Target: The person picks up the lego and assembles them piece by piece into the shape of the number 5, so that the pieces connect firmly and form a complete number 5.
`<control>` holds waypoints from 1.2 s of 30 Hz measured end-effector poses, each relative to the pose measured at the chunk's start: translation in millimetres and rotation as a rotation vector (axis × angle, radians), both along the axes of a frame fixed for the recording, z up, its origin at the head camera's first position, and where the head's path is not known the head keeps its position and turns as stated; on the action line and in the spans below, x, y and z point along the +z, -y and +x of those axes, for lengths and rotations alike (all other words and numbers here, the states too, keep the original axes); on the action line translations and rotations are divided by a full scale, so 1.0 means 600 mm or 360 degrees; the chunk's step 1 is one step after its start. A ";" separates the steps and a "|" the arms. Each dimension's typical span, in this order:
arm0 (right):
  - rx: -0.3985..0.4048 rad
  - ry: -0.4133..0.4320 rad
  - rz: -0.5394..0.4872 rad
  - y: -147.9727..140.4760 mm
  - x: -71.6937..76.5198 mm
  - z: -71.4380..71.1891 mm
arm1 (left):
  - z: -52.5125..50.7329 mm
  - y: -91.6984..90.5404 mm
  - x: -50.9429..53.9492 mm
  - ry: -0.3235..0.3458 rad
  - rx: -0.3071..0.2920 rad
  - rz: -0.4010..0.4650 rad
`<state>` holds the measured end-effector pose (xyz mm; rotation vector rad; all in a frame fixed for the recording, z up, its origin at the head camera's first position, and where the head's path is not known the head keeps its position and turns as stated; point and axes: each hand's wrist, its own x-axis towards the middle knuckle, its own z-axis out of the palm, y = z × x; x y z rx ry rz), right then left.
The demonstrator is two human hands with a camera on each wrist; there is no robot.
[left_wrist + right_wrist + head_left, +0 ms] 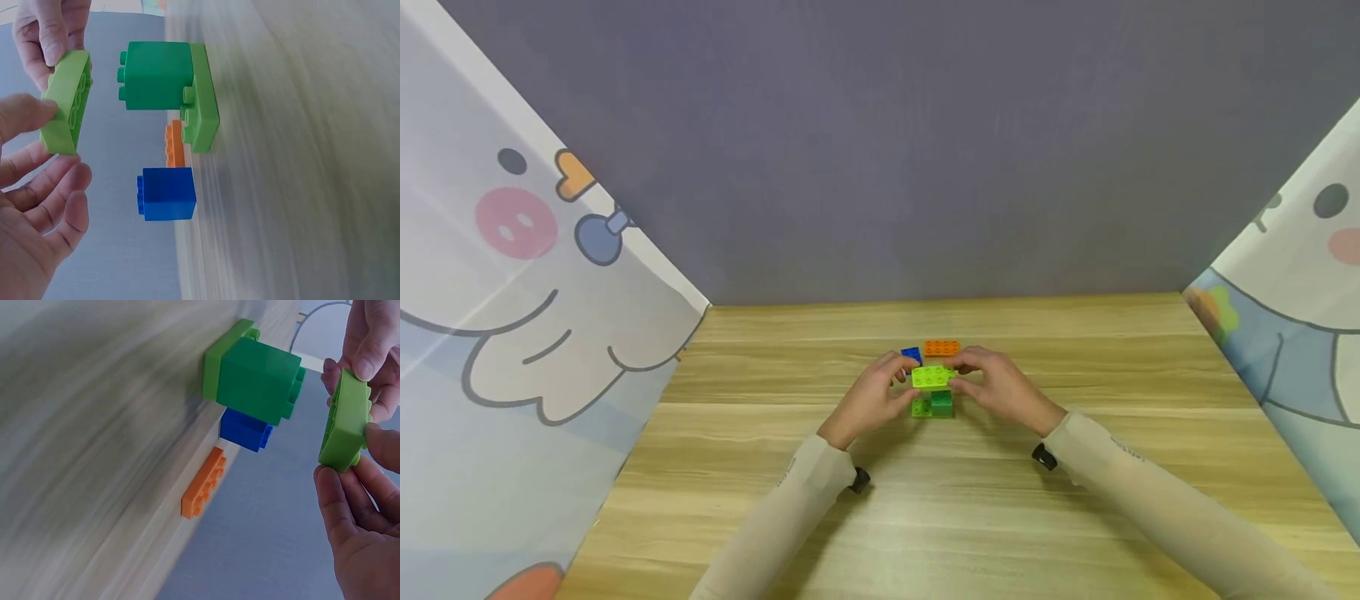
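Note:
A lime-green toy building brick (929, 378) is held up level above the table, studs upward. My left hand (872, 400) pinches its left end between thumb and fingers. At the other end, my right hand (1000, 390) pinches it the same way. Beneath the held brick, a taller dark green brick (158, 75) sits on one end of a second lime-green brick (204, 128), whose other studs stay bare. Both wrist views show a gap between the held brick and this stack.
Just beyond the stack, a blue brick (169, 194) stands on the wooden table (760, 400). A flat orange brick (942, 347) lies farther back. A grey panel (940, 167) rises behind the table, with cartoon-printed sheets (512, 333) at both sides.

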<state>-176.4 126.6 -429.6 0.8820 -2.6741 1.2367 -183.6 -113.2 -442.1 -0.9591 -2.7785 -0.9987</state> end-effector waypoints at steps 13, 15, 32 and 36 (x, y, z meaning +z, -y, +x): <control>0.0040 0.0071 0.0049 0.001 -0.015 0.008 | 0.004 0.005 -0.006 0.0012 -0.0036 -0.0130; 0.0042 0.0075 0.0052 0.002 -0.017 0.009 | 0.004 0.005 -0.009 0.0005 -0.0035 -0.0149; 0.0033 0.0165 0.0048 0.006 -0.026 0.009 | 0.007 0.003 -0.016 0.0029 -0.0021 -0.0182; 0.0027 0.0188 0.0055 0.007 -0.025 0.008 | 0.008 0.003 -0.015 0.0025 -0.0017 -0.0180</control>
